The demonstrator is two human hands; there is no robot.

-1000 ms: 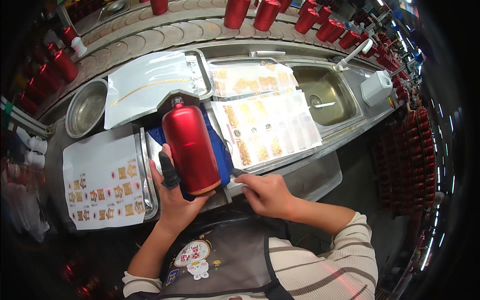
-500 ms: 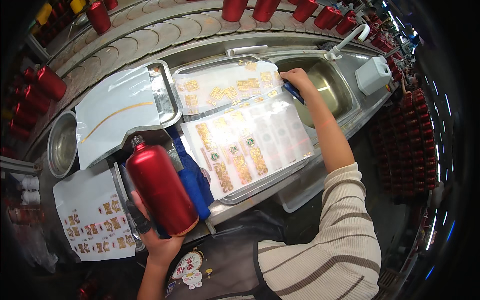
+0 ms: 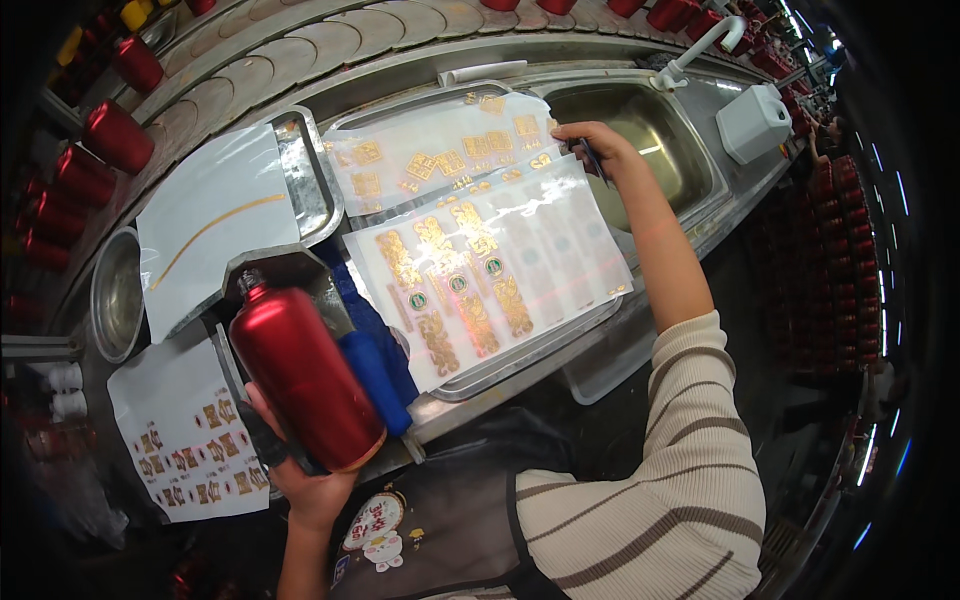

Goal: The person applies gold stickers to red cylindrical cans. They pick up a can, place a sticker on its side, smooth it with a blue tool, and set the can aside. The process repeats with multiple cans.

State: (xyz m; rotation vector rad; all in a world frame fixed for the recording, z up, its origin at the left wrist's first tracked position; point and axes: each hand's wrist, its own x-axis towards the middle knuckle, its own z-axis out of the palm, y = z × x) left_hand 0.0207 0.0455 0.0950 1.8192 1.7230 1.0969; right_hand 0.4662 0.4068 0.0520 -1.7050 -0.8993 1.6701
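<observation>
My left hand [image 3: 305,480] grips a glossy red bottle [image 3: 305,375] low on its body, with a dark cover on one finger. The bottle leans, its bare threaded neck pointing away from me, over a metal support beside a blue cloth roll [image 3: 375,380]. My right hand [image 3: 605,148] is closed around a dark blue flat tool [image 3: 592,160], partly hidden by the fingers. Its fingertips are at the right edge of a sheet of small gold decals [image 3: 400,200]. Nearer lies another sheet [image 3: 570,235] bearing tall gold decals with green round marks.
Metal trays lie under the sheets. A sink [image 3: 680,150] with a white tap [image 3: 690,60] and a white jug [image 3: 752,125] are at the right. A metal bowl [image 3: 118,295] and more decal sheets [image 3: 190,440] sit at the left. Beyond runs a plated conveyor [image 3: 290,60] with red bottles.
The red bottle and my left hand have shifted slightly left in view. My right hand has moved up a little at the sheet's edge. Red bottles on the conveyor have changed position.
</observation>
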